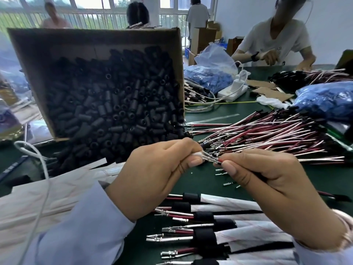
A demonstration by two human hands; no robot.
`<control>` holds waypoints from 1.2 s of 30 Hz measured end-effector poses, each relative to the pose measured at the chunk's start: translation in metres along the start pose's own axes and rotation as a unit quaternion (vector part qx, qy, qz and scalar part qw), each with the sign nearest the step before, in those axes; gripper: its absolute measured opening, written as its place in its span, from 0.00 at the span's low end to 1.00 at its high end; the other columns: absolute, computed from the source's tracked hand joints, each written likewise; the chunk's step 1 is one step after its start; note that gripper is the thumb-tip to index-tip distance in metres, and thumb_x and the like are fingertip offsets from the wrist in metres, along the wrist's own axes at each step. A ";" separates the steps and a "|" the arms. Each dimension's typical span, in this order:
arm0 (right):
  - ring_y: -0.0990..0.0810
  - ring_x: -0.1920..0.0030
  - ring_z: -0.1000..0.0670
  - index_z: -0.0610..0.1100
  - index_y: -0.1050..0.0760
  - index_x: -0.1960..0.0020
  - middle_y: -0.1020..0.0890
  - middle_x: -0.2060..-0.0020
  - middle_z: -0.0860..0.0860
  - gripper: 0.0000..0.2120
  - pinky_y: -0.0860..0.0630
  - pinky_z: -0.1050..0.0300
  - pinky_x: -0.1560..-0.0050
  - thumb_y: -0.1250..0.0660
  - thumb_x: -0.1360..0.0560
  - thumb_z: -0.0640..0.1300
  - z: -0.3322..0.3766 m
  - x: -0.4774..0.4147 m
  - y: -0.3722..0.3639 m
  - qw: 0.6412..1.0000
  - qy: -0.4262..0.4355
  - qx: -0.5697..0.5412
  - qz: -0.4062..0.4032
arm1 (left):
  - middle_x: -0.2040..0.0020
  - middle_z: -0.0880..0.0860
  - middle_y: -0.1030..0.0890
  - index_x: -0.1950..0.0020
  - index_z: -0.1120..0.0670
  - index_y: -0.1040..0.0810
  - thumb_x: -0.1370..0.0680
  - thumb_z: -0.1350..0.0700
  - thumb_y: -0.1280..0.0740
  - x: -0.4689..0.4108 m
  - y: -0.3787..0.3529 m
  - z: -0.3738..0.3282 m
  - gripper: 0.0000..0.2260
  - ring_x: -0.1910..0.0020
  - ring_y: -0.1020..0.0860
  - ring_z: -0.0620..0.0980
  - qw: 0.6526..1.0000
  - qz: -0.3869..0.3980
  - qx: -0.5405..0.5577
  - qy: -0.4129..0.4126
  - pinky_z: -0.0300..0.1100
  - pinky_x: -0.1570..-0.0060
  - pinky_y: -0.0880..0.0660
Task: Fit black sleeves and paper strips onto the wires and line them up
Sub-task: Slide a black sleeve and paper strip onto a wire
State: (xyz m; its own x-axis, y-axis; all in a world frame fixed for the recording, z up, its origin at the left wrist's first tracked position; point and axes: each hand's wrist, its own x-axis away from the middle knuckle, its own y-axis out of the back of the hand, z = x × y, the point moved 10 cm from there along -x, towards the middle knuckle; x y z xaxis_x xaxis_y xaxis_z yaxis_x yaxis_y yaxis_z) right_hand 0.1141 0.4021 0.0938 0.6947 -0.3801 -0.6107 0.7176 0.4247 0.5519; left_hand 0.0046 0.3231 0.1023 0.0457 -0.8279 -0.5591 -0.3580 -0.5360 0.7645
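Head view: your left hand (158, 169) pinches a paper strip (196, 154), your right hand (267, 178) pinches the wires (213, 160), tips pointing left at the strip's end.

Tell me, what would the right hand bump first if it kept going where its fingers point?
Probably the left hand and the white paper strip it pinches; wire ends in the right hand nearly touch it. Depth unclear.
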 end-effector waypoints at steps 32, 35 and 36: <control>0.30 0.71 0.52 0.57 0.26 0.34 0.30 0.69 0.55 0.17 0.32 0.58 0.73 0.40 0.22 0.47 0.020 0.005 -0.006 0.992 0.037 0.098 0.077 | 0.69 0.51 0.30 0.52 0.46 0.24 0.19 0.46 0.46 0.008 -0.012 0.013 0.12 0.71 0.33 0.48 0.965 0.131 0.209 0.086 0.41 0.69 0.34; 0.29 0.71 0.54 0.58 0.26 0.34 0.28 0.68 0.57 0.20 0.30 0.60 0.73 0.41 0.23 0.45 0.022 0.006 -0.011 0.981 0.043 0.163 0.095 | 0.70 0.48 0.32 0.54 0.45 0.24 0.19 0.46 0.46 0.011 -0.013 0.018 0.12 0.72 0.34 0.46 0.959 0.151 0.218 0.104 0.41 0.69 0.34; 0.28 0.71 0.54 0.57 0.26 0.34 0.27 0.67 0.57 0.20 0.29 0.60 0.72 0.41 0.23 0.43 0.023 0.006 -0.013 0.980 0.046 0.166 0.095 | 0.71 0.48 0.32 0.54 0.45 0.24 0.20 0.45 0.47 0.012 -0.014 0.019 0.13 0.72 0.34 0.45 0.960 0.162 0.203 0.105 0.40 0.69 0.34</control>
State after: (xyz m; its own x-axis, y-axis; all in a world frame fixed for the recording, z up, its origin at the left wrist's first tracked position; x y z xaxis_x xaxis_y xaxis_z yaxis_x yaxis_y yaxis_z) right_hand 0.1096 0.3756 0.0959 0.8205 -0.2372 -0.5202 0.5636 0.1832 0.8054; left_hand -0.0073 0.3241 0.0792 0.0421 -0.9781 -0.2039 -0.7168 -0.1717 0.6758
